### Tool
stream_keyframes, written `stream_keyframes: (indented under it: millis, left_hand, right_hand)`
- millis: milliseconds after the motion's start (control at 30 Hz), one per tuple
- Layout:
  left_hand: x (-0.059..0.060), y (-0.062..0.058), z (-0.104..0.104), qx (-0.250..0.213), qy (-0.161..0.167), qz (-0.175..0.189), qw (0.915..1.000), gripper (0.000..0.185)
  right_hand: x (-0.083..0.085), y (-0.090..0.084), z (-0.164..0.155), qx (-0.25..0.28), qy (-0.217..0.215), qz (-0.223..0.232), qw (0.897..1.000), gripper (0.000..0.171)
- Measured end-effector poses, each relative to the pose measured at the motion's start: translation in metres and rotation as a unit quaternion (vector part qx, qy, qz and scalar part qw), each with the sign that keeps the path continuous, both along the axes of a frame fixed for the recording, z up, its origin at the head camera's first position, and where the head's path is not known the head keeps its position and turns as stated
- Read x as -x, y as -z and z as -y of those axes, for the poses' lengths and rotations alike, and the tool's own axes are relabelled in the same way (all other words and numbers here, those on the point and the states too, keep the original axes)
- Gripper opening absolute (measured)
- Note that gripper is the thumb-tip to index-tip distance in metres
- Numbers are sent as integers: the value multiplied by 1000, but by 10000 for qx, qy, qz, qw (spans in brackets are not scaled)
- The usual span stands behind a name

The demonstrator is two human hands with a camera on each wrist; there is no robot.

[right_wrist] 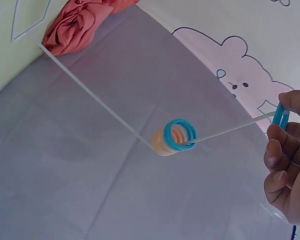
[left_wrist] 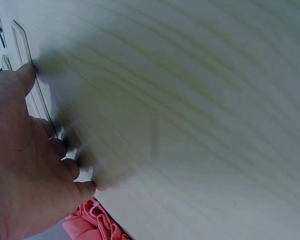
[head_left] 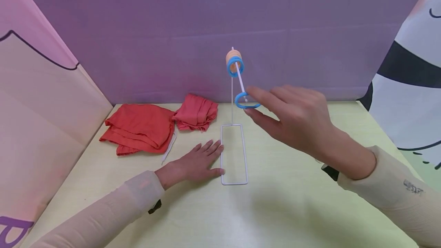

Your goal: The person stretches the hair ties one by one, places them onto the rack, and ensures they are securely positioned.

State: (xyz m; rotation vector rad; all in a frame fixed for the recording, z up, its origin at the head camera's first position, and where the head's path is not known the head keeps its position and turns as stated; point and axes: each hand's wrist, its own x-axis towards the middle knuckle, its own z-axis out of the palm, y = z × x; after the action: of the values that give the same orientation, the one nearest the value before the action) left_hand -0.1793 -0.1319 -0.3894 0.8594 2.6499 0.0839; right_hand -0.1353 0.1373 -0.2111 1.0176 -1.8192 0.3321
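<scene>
- Blue ring (head_left: 247, 101) pinched between thumb and forefinger of right hand (head_left: 296, 119), at the free tip of the white wire stand's (head_left: 234, 154) slanted arm; part of the ring hidden behind the fingers.
- Stacked blue and orange rings (head_left: 234, 61) sit higher on the arm.
- Left hand (head_left: 196, 162) flat, fingers straight, pressing the table (head_left: 293, 202) against the stand's base; blurred in wrist view.
- Red cloths (head_left: 138, 127) lie behind.

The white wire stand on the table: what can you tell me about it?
The white wire stand looks like thin white-coated metal. Its flat rectangular base lies on the pale yellow-green table. A slim upright rises from the far end, and a slanted arm carries orange and blue rings near the top. The left hand lies flat against the base's left side. The right hand holds a blue ring at the arm's tip.
</scene>
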Motion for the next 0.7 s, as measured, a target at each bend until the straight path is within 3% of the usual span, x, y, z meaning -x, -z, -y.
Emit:
stream_keyframes:
  millis: [467,700]
  left_hand:
    - [-1,-1,0,-69,-2,11,10000,85]
    - [-1,0,1,-25,-22,16,10000,85]
  right_hand:
    - [48,7,7,-85,610,-292,9977,22]
    - [70,9,8,-20,767,-92,9970,22]
